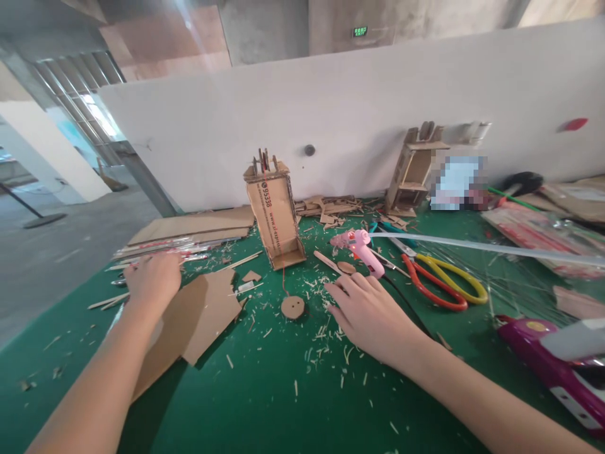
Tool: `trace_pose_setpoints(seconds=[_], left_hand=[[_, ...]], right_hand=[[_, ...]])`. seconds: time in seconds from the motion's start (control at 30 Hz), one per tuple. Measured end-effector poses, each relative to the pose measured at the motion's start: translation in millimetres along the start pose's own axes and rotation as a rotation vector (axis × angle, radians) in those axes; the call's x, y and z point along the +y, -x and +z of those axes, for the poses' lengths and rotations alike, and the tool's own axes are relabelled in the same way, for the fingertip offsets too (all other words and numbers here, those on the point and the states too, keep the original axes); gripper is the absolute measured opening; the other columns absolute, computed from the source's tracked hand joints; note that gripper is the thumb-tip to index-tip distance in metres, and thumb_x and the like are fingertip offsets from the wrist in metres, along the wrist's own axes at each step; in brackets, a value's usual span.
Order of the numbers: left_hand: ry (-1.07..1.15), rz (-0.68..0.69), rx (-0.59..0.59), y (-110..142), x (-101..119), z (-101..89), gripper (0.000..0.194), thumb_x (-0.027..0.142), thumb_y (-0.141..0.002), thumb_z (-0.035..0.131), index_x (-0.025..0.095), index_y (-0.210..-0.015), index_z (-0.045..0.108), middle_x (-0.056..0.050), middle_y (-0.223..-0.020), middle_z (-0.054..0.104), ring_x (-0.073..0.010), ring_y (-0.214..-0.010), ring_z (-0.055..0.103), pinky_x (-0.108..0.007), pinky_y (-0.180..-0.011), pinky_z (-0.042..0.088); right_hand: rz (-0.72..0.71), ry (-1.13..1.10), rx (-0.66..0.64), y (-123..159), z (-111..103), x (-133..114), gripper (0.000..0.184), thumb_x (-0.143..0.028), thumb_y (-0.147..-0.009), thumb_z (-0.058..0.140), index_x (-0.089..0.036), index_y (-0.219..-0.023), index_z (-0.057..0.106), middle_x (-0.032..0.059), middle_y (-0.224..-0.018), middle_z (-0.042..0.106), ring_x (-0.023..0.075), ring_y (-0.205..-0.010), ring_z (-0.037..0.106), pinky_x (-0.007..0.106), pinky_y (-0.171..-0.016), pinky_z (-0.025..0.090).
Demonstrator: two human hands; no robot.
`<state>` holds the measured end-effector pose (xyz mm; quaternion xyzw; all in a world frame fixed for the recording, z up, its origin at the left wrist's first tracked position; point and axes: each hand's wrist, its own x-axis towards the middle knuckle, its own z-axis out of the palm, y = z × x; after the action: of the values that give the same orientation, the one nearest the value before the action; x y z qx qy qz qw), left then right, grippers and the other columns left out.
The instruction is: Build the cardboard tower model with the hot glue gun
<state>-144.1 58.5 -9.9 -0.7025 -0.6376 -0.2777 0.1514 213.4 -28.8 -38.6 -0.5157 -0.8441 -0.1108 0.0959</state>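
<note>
My left hand (154, 277) rests palm-down, fingers loosely spread, on the far edge of a flat cardboard sheet (198, 315) lying on the green table (265, 397); it grips nothing. My right hand (373, 315) lies open and flat, fingertips just short of the pink glue gun (362, 247), apparently not touching it. A cardboard disc (293, 307) sits between both hands. Behind stands an upright cardboard box model (275, 214) (printed digits on one side). Red-and-yellow scissors (444, 280) lie right of the gun.
</note>
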Motion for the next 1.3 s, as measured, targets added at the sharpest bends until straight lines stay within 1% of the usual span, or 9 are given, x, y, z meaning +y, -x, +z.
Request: trace_pose_setpoints(seconds=[0.13, 0.33, 0.5, 0.63, 0.73, 0.9, 1.0, 1.1, 1.3], left_hand=[[-0.152, 0.014, 0.099, -8, 16, -17.0, 0.032, 0.027, -0.094, 0.039, 0.017, -0.084, 0.068, -0.004, -0.086, 0.059, -0.0288, -0.097, 0.057, -0.045, -0.085, 0.042], [-0.076, 0.722, 0.364, 13, 90, -29.1, 0.022, 0.019, -0.091, 0.053, 0.023, -0.110, 0.064, -0.001, -0.094, 0.069, -0.0179, -0.084, 0.064, -0.031, -0.076, 0.049], [0.279, 1.185, 0.112, 55, 165, -17.8, 0.016, 0.013, -0.090, 0.053, 0.012, -0.101, 0.064, -0.005, -0.090, 0.071, -0.0164, -0.082, 0.065, -0.029, -0.068, 0.053], [0.377, 1.147, -0.103, 70, 179, -9.8, 0.017, 0.010, -0.088, 0.049, 0.014, -0.097, 0.063, -0.004, -0.083, 0.069, -0.0168, -0.074, 0.064, -0.032, -0.065, 0.053], [0.566, 0.931, -0.279, 73, 173, -8.1, 0.020, 0.014, -0.084, 0.052, 0.018, -0.102, 0.059, -0.004, -0.087, 0.069, -0.0165, -0.074, 0.065, -0.031, -0.067, 0.054], [0.691, 0.515, -0.396, 68, 166, -12.1, 0.020, 0.026, -0.095, 0.047, 0.020, -0.114, 0.048, -0.002, -0.091, 0.071, -0.0135, -0.076, 0.068, -0.023, -0.059, 0.052], [0.365, 0.680, -0.277, 53, 157, -16.5, 0.026, 0.019, -0.097, 0.037, 0.020, -0.119, 0.049, -0.003, -0.091, 0.070, -0.0162, -0.073, 0.066, -0.026, -0.054, 0.047], [0.104, 0.802, -0.176, 40, 146, -16.6, 0.028, 0.014, -0.095, 0.034, 0.018, -0.111, 0.057, -0.005, -0.091, 0.069, -0.0164, -0.069, 0.064, -0.028, -0.055, 0.045], [-0.081, 0.882, -0.222, 39, 139, -4.9, 0.025, 0.015, -0.095, 0.034, 0.018, -0.094, 0.058, -0.003, -0.079, 0.061, -0.0135, -0.055, 0.053, -0.027, -0.046, 0.033]], right_hand=[[0.005, -0.139, 0.028, 0, -6, -2, 0.023, -0.026, -0.093, 0.048, -0.017, -0.107, 0.063, 0.0099, -0.099, 0.065, 0.0305, -0.098, 0.057, 0.048, -0.083, 0.042], [0.265, -1.119, -0.004, -1, -12, 0, 0.040, -0.045, -0.097, 0.035, -0.017, -0.118, 0.055, 0.0079, -0.091, 0.064, 0.0200, -0.080, 0.059, 0.037, -0.071, 0.046], [0.334, -1.860, 0.024, -2, -14, 4, 0.040, -0.049, -0.088, 0.055, -0.023, -0.119, 0.055, 0.0056, -0.100, 0.062, 0.0151, -0.082, 0.058, 0.029, -0.069, 0.046], [0.367, -1.834, 0.081, -1, -18, 3, 0.020, -0.038, -0.084, 0.066, -0.023, -0.097, 0.067, -0.0004, -0.076, 0.061, 0.0098, -0.067, 0.053, 0.024, -0.060, 0.042], [0.354, -1.881, 0.089, 1, -19, -3, 0.018, -0.038, -0.085, 0.064, -0.022, -0.088, 0.070, -0.0009, -0.073, 0.061, 0.0068, -0.057, 0.049, 0.022, -0.052, 0.039], [0.270, -2.031, 0.067, 1, -16, -11, 0.018, -0.037, -0.083, 0.066, -0.024, -0.094, 0.073, 0.0039, -0.092, 0.069, 0.0155, -0.085, 0.063, 0.034, -0.081, 0.051], [0.333, -1.897, 0.169, 0, -10, -4, 0.021, -0.038, -0.084, 0.064, -0.024, -0.098, 0.073, 0.0057, -0.106, 0.066, 0.0175, -0.090, 0.063, 0.038, -0.085, 0.051], [0.465, -1.706, 0.256, -3, -4, 4, 0.018, -0.037, -0.080, 0.068, -0.022, -0.088, 0.073, 0.0037, -0.086, 0.066, 0.0149, -0.071, 0.063, 0.036, -0.074, 0.053], [0.472, -1.441, 0.072, -6, -6, 4, 0.020, -0.036, -0.081, 0.063, -0.020, -0.087, 0.072, 0.0038, -0.070, 0.066, 0.0185, -0.067, 0.064, 0.037, -0.069, 0.053]])
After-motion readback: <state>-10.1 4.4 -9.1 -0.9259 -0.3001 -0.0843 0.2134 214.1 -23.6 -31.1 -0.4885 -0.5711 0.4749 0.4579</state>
